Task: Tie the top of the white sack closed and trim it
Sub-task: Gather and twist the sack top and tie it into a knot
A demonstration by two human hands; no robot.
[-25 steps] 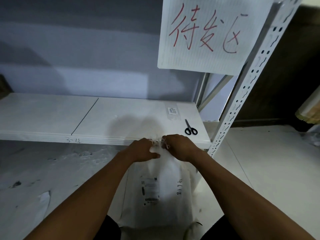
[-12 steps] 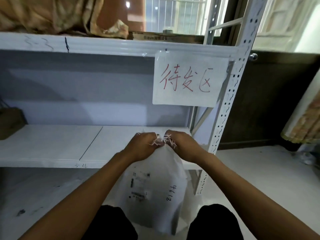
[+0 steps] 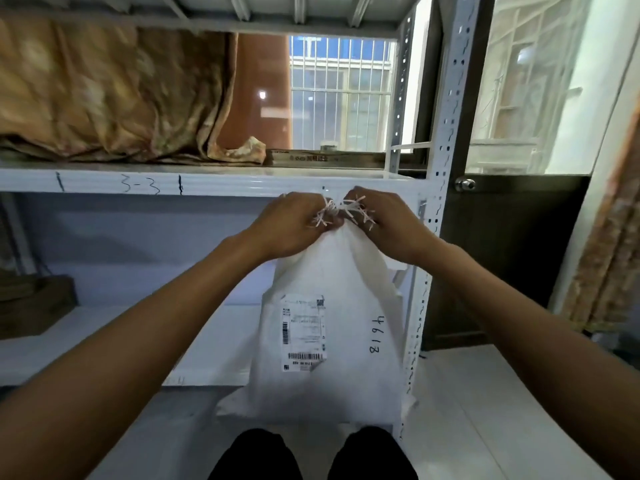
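A white woven sack [image 3: 349, 386] hangs in front of me, lifted off the floor by its gathered top. It carries a shipping label [image 3: 304, 332] and the handwritten number 4618. My left hand [image 3: 289, 225] and my right hand [image 3: 388, 225] each grip the bunched top, knuckles close together. Frayed white strands [image 3: 341, 211] stick out between the two hands. The scissors are out of view.
A white metal shelving unit stands behind the sack, with a perforated upright post [image 3: 433, 237] at the right and a shelf edge marked 3-3 [image 3: 138, 184]. Brown cloth [image 3: 114, 95] lies on the upper shelf. A dark door [image 3: 512, 258] is to the right. My knees show at the bottom.
Both hands have risen with the sack top, lifting the sack from the floor to upper-shelf height. The view tilted up, so the scissors and the paper sign left the frame.
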